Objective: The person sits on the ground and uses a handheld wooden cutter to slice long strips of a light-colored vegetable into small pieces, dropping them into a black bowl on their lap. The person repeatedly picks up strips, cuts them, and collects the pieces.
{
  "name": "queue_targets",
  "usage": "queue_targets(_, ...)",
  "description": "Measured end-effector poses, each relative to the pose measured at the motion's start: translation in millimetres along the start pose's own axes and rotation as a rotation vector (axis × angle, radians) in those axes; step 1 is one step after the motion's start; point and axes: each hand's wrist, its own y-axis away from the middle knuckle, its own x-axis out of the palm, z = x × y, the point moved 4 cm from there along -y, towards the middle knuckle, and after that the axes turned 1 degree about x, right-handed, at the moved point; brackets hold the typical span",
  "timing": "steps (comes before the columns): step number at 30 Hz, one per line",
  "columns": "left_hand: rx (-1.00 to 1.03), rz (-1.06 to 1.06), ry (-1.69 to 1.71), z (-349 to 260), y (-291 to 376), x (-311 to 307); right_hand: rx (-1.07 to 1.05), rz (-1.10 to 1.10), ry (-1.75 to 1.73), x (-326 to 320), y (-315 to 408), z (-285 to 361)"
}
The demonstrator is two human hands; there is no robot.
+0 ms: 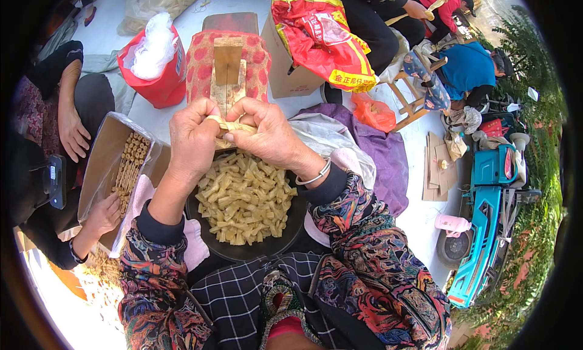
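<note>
Between my hands is a pale yellow strip of pliable material, looped or knotted at its middle. My left hand pinches one end between thumb and fingers. My right hand, with a metal bangle at the wrist, pinches the other end. Just below them, a dark round basin on my lap holds a heap of short yellowish folded pieces. Beyond my fingers stands a wooden block device on a bench covered in red-spotted cloth. My hands hide its near end.
At left, a co-worker's hand touches rows of tan rolled pieces in a plastic-lined cardboard box. A red bag with white plastic, a tall carton under a red-yellow sack, and purple cloth surround the bench.
</note>
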Motion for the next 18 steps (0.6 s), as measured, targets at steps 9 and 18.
queue_targets(9,-0.024,0.033,-0.257,-8,-3,-8,0.231,0.237,-0.717,-7,-3,-15)
queue_targets(18,0.218,0.298,-0.413,-15,-6,-10,-0.095,0.016,-0.012,-1,-7,-12)
